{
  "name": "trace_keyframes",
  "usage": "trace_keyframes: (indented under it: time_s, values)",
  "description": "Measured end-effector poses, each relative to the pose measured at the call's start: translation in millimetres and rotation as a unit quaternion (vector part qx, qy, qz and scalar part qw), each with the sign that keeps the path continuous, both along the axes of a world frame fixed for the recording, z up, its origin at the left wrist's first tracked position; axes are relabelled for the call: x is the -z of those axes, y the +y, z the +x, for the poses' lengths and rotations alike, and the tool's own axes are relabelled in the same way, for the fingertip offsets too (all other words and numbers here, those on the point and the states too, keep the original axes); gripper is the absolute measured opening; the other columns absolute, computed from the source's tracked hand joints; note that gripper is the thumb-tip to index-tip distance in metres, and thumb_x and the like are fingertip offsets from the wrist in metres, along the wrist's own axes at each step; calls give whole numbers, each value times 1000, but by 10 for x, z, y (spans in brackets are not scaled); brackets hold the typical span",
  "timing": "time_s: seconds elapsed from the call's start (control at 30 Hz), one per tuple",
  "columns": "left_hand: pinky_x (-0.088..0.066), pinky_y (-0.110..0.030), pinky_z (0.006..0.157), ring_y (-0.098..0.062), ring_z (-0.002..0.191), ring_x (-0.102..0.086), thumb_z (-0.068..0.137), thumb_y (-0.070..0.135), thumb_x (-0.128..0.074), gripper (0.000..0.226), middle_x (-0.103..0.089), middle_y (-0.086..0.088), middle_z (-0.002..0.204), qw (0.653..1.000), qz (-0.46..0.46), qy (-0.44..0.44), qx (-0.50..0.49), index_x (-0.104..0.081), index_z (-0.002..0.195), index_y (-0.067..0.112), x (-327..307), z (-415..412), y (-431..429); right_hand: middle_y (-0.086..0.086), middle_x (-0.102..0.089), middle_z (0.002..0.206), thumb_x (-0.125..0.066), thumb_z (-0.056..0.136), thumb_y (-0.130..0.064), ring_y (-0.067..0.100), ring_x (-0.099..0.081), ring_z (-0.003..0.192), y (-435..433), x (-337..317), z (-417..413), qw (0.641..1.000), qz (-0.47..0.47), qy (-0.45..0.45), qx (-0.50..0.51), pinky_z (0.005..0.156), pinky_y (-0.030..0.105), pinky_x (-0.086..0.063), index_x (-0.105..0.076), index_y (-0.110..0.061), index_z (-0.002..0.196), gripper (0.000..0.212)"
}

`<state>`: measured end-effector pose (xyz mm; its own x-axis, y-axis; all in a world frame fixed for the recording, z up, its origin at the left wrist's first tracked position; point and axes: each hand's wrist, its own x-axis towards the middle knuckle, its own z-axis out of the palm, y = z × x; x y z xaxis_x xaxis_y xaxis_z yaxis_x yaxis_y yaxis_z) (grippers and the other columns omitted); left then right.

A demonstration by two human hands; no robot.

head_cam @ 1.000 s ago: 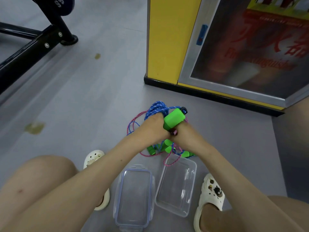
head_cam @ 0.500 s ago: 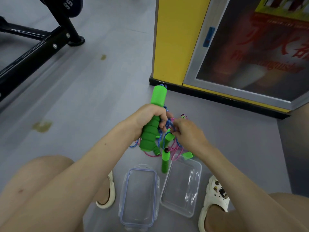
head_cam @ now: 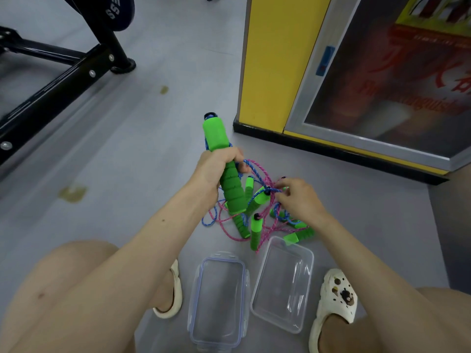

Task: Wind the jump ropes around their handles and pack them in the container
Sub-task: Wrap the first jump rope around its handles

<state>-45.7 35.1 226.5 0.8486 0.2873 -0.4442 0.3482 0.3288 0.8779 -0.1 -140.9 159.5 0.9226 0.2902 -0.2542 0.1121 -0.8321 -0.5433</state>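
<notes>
Left grip (head_cam: 216,169) clamped on ribbed foam handle (head_cam: 231,189) | right grip (head_cam: 298,200) pinching braided pink-blue cords (head_cam: 256,171)

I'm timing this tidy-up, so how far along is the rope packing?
Done: nothing looks finished. The container is empty, with its lid lying beside it.
In hand: the left hand grips one green handle upright, while the right hand pinches strands of the tangled ropes, apparently working one free.
Left: untangling, winding each rope round its handles, and packing them all.
</notes>
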Motion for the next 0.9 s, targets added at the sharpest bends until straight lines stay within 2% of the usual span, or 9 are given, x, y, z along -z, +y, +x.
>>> trace_keyframes:
  time_s: [0.1,0.23,0.33,0.43,0.5,0.63,0.7,0.8,0.9]
  values:
    - [-48,-23,67,-18,61,-62,78,-1,-55,19,-60,0,50,997,70,2,9,-59,96,4,15,7,31,17,-62,69,-54,90,-12,28,-57,67,-28,-2,34,999,-40,16,3,60,33,-43,-55,-16,59,31]
    - [-50,-20,63,-16,58,-62,79,-3,-54,15,-61,-2,54,997,64,7,42,-60,91,3,5,-17,55,9,-60,60,-57,91,-8,14,-52,53,0,18,56,984,99,86,119,59,28,-44,-68,-3,82,15]
    - [-48,-18,57,-17,59,-62,76,-4,-55,11,-61,-11,72,989,95,28,111,-61,83,2,-11,-54,28,11,-61,79,-53,93,-3,10,-54,52,69,-55,94,929,275,107,223,60,22,-48,-62,3,103,15]
    - [-49,-22,60,-18,60,-62,75,-3,-57,9,-62,-15,88,985,101,21,140,-61,81,2,9,-60,10,8,-61,84,-51,94,-2,0,-55,45,174,-148,107,898,357,90,242,52,11,-47,-59,-4,102,11]
    - [-51,-23,60,-18,61,-61,68,3,-59,17,-60,-18,88,987,76,-11,143,-62,85,3,17,-66,-6,3,-65,83,-46,96,-3,-2,-61,57,219,-182,108,888,379,68,251,63,13,-48,-55,-12,108,17]
    - [-55,-23,67,-23,70,-64,69,5,-58,39,-59,-11,62,987,9,-72,144,-61,107,-1,-32,-68,-26,-7,-43,140,-45,88,9,9,-42,123,231,-127,117,925,330,58,180,95,34,-46,-30,-35,140,70]
    - [-55,-22,69,-22,71,-66,65,10,-57,46,-60,-8,58,990,-11,-81,119,-61,109,-1,-45,-58,-21,-4,-39,141,-46,76,17,16,-44,118,261,-70,97,967,221,64,109,92,36,-47,-33,-37,138,83]
    - [-54,-20,68,-18,65,-65,65,12,-55,47,-57,-3,54,991,-35,-84,94,-61,109,-2,-71,-67,-19,2,-50,102,-47,80,16,13,-50,90,315,-77,-5,960,183,209,43,73,27,-46,-40,-20,133,64]
    - [-51,-19,64,-15,61,-60,65,13,-53,44,-53,1,53,989,-64,-84,101,-63,106,0,-108,-95,0,-3,-50,112,-49,83,15,6,-50,94,307,-69,-81,961,165,218,-40,62,13,-42,-51,-21,125,56]
